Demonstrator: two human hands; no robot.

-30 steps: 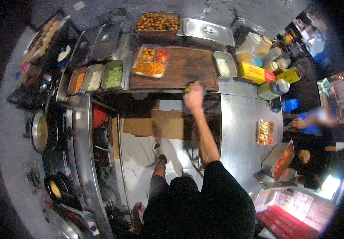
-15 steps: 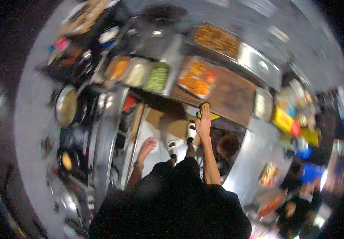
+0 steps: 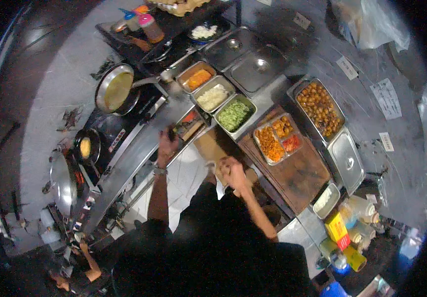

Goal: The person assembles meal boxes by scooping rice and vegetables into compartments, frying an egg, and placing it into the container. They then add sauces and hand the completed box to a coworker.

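Note:
My left hand (image 3: 167,147) is raised over the front edge of the steel stove counter (image 3: 139,153), its slightly blurred fingers apart and nothing visible in them. Close by it is a small recessed bin (image 3: 186,129) with something red inside. My right hand (image 3: 234,174) is closed in front of my body, above the floor and short of the brown cutting board (image 3: 300,180). Whatever is in its fingers, if anything, cannot be made out. On the board rests a divided tray holding orange shredded food (image 3: 269,143), orange chunks and red pieces.
Steel pans hold chopped green vegetables (image 3: 234,117), white pieces (image 3: 213,97) and an orange food (image 3: 197,79). Beyond the board sits a pan of browned chunks (image 3: 318,106). Left are an oil-filled frying pan (image 3: 117,91), a skillet (image 3: 93,153) and a wok (image 3: 64,180). Another person (image 3: 92,267) is lower left.
The view has swung left toward the stove. My right hand has left the board's edge, where it was on a yellow cloth-like thing no longer visible. My left hand has risen to the stove counter.

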